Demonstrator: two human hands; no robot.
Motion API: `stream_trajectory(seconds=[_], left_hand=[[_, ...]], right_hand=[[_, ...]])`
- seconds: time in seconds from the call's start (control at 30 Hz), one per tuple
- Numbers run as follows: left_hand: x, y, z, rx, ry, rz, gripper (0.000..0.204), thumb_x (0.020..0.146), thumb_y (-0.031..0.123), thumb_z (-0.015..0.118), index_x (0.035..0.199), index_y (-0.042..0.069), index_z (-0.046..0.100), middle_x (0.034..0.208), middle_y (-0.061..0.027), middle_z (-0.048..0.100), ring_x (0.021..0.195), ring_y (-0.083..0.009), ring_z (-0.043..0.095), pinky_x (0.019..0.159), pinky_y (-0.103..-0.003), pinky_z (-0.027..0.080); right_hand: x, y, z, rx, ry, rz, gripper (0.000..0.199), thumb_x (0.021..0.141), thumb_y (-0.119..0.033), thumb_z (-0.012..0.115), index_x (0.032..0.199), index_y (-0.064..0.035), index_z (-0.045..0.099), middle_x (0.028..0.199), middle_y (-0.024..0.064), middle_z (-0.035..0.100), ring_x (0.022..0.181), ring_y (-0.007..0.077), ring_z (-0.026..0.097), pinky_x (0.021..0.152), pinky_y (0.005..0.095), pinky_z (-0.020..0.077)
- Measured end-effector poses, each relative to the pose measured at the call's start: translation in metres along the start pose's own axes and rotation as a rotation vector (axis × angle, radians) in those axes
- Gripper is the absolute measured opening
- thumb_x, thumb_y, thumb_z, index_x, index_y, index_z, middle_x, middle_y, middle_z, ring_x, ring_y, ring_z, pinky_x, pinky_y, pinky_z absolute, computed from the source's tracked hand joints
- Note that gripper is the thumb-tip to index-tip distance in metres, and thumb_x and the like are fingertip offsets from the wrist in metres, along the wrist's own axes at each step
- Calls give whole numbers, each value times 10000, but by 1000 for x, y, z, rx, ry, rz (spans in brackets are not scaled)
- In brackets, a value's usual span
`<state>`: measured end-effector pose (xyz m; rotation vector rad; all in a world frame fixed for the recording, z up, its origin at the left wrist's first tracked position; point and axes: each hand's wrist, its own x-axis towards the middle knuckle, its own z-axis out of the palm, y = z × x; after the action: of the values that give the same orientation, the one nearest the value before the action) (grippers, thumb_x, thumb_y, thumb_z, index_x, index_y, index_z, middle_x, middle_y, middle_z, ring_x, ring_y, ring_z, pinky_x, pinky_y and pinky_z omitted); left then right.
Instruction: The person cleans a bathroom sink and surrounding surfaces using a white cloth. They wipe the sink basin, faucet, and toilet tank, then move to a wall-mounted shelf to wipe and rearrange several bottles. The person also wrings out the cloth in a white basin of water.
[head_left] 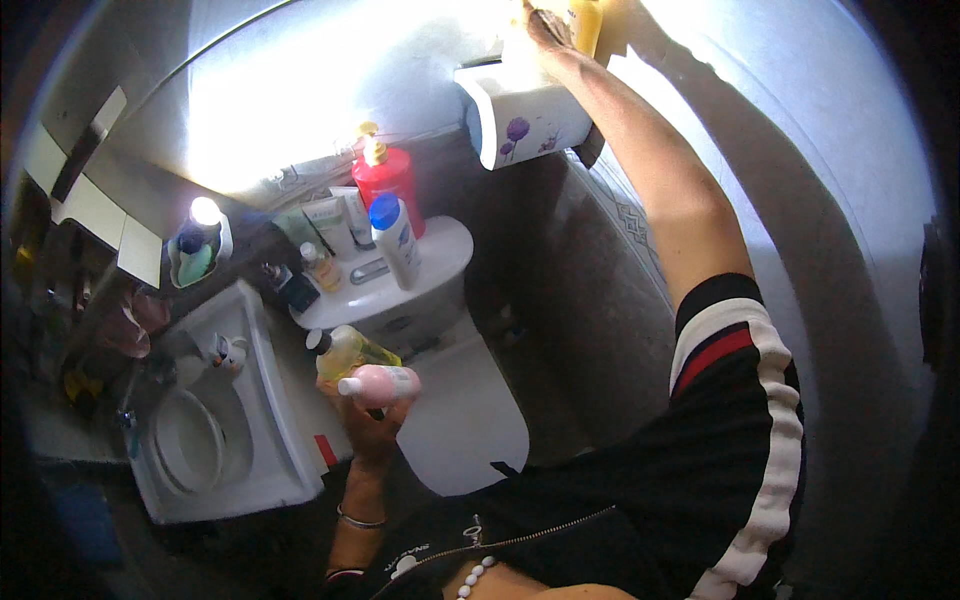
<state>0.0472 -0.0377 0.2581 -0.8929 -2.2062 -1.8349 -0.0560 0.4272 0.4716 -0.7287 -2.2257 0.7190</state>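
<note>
My left hand point(370, 430) is closed round two bottles above the toilet. One is a clear bottle point(360, 348) of yellowish liquid with a black cap; the other is a pink bottle point(385, 386) with a white cap. Both lie tilted, caps to the left. My right arm stretches far up to the wall, where my right hand point(550, 32) grips a yellow bottle point(586, 22) at the top edge. Glare washes out part of those fingers. Just below is a white wall-mounted box point(530, 125) with purple flowers.
On the toilet tank lid point(455, 255) stand a red pump bottle point(388, 180), a white bottle with a blue cap point(397, 245), several tubes point(330, 222) and a small clear bottle point(321, 268). The closed toilet lid point(460, 420) is below. A sink point(265, 440) holding a round basin point(187, 440) stands left.
</note>
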Motion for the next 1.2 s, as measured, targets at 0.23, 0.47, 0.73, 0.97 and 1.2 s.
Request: stream_trajectory(seconds=[0.23, 0.47, 0.73, 0.97, 1.2], left_hand=[[8, 0, 6, -70, -31, 0, 568, 627, 210, 706, 1080, 21, 421, 1043, -142, 353, 977, -298, 439, 815, -379, 406], [16, 25, 3, 14, -5, 29, 596, 618, 238, 715, 1083, 28, 408, 1036, -143, 344, 979, -298, 436, 823, -388, 404], [20, 24, -4, -19, -49, -41, 613, 663, 316, 712, 1107, 21, 408, 1051, -154, 352, 977, -311, 440, 840, -395, 395], [50, 10, 35, -74, -50, 105, 630, 661, 242, 720, 1149, 33, 380, 1091, -164, 368, 988, -306, 460, 828, -401, 413], [111, 51, 69, -59, -26, 267, 730, 650, 253, 736, 1228, 52, 337, 1110, -176, 370, 1043, -305, 446, 848, -437, 425]], right_hand=[[-4, 28, 43, -348, -260, -232, 392, 818, -320, 503, 1061, -14, 530, 1003, 264, 543, 971, 324, 545, 790, 423, 451], [-53, 43, 20, -395, -172, -630, 269, 863, -161, 465, 1101, -62, 540, 1043, 135, 584, 973, 305, 554, 821, 389, 467], [-78, 58, -19, -703, 69, -674, 248, 822, -7, 504, 1056, -70, 553, 1068, 115, 579, 913, 273, 591, 818, 304, 491], [-54, 53, 44, -362, 98, -703, 267, 883, -239, 460, 1123, -164, 549, 1033, 99, 583, 916, 279, 568, 810, 370, 457], [-62, 81, 14, -349, 194, -613, 289, 866, -152, 501, 1148, -88, 492, 1108, 130, 540, 1015, 306, 526, 917, 350, 406]])
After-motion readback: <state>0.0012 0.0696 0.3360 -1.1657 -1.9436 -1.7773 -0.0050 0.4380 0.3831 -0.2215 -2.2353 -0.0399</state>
